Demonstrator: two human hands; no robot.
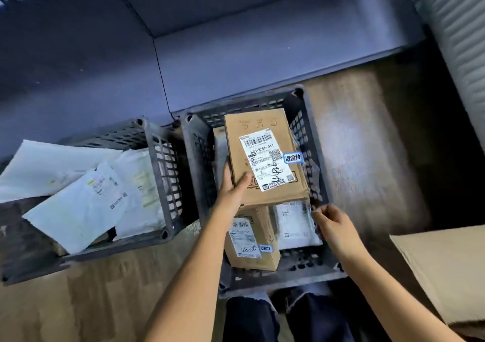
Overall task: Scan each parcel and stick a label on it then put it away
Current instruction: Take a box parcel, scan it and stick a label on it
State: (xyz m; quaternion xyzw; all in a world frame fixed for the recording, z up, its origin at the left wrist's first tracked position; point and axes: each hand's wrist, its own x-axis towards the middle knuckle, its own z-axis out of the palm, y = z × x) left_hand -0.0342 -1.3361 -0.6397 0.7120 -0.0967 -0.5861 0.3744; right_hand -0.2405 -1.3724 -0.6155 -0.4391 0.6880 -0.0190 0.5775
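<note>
Top carton (237, 142), white shipping label (266, 158): barcode along upper edge, printed number "855-855S-011" beneath it, QR code at right, second small code in lower corner. Fine print too small to read. Black marker scrawl across the label, digits, looks like "4496", uncertain

Blue-edged sticker (293, 157) at the label's right side: handwritten "退回件"

Three small printed symbols on the carton's far end, not legible

Lower carton (267, 239): label (242, 236) with barcode and marker scrawl, blurred; small blue sticker (265, 248) beside it, unreadable

White mailer (296, 226) in the same crate (196, 158): barcode, text blurred

Mailers (86, 200) in the left crate (168, 184): print illegible
</note>
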